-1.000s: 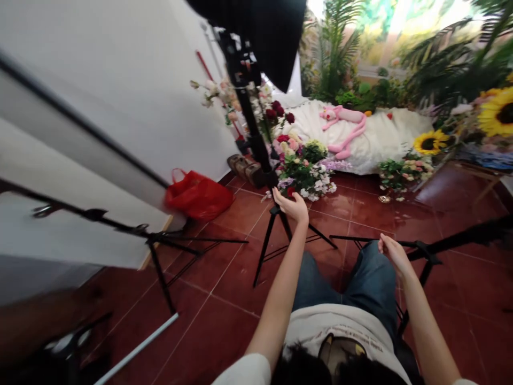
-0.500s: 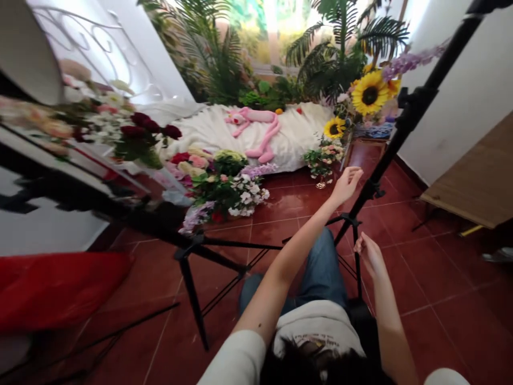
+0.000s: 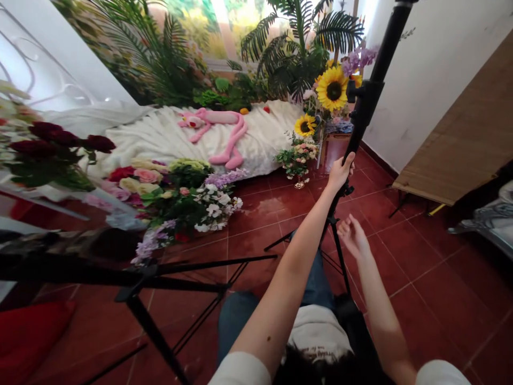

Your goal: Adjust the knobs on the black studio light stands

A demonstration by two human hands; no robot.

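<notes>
On the right stands a black light stand (image 3: 365, 109), its pole tilted and its legs spread on the floor. My left hand (image 3: 340, 171) is wrapped round the pole, above a clamp knob. Lower down, beside a leg of that stand, my right hand (image 3: 353, 238) is held in the air with its fingers loosely curled and nothing visible in them. A second black stand (image 3: 138, 286) leans across the lower left, apart from both hands.
A white-draped bed (image 3: 160, 133) bears a pink plush toy (image 3: 228, 120). Flowers (image 3: 188, 187) crowd its front, and sunflowers (image 3: 332, 90) rise at its right end. A brown board (image 3: 452, 128) leans at the right. Red fabric (image 3: 32, 337) lies lower left on the tiled floor (image 3: 401, 267).
My left hand has reached the right stand's pole and closed round it. My right hand stays beside that stand. The view has turned to the right.
</notes>
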